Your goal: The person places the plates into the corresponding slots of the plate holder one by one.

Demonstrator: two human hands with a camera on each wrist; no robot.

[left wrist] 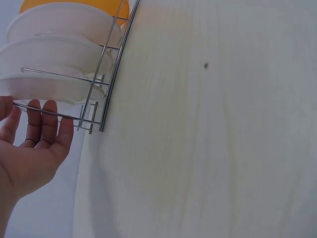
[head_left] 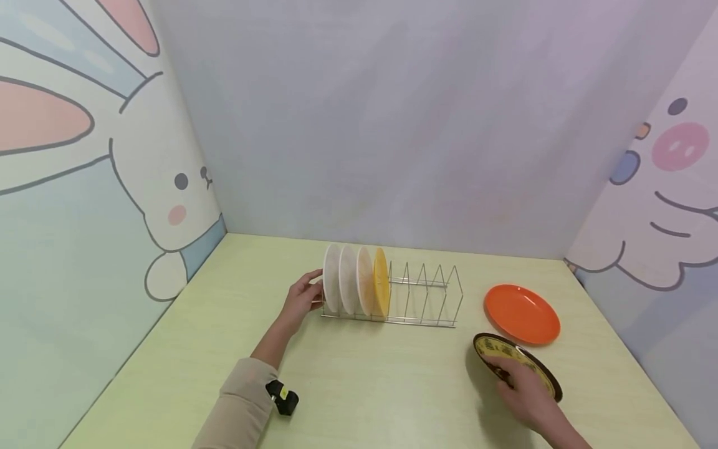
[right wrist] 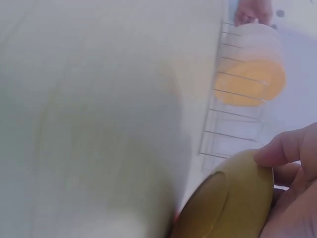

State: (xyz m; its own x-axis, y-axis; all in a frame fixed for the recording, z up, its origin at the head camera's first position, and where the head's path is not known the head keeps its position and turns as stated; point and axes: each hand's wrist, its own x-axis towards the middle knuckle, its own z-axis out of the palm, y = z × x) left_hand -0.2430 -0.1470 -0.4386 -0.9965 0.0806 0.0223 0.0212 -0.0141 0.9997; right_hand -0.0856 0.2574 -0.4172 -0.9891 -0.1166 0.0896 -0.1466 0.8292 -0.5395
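A wire dish rack (head_left: 423, 323) stands near the back of the table. Its left part holds two white plates (head_left: 331, 279), a pale pinkish plate (head_left: 365, 280) and a yellow plate (head_left: 381, 284), all on edge. At the rack's left end, my left hand (head_left: 297, 305) grips the end wire, thumb on one side and fingers on the other, as the left wrist view shows. My right hand (head_left: 526, 393) pinches a dark-rimmed yellow patterned plate (head_left: 499, 345) by its edge, tilted above the table. In the right wrist view its plain yellow underside (right wrist: 242, 193) shows.
An orange plate (head_left: 521, 315) lies flat at the right, just behind the held plate. Plain and cartoon-printed walls (head_left: 381, 125) enclose the pale table (head_left: 381, 386) at the back and both sides. A small black device (head_left: 283, 398) sits on the left sleeve.
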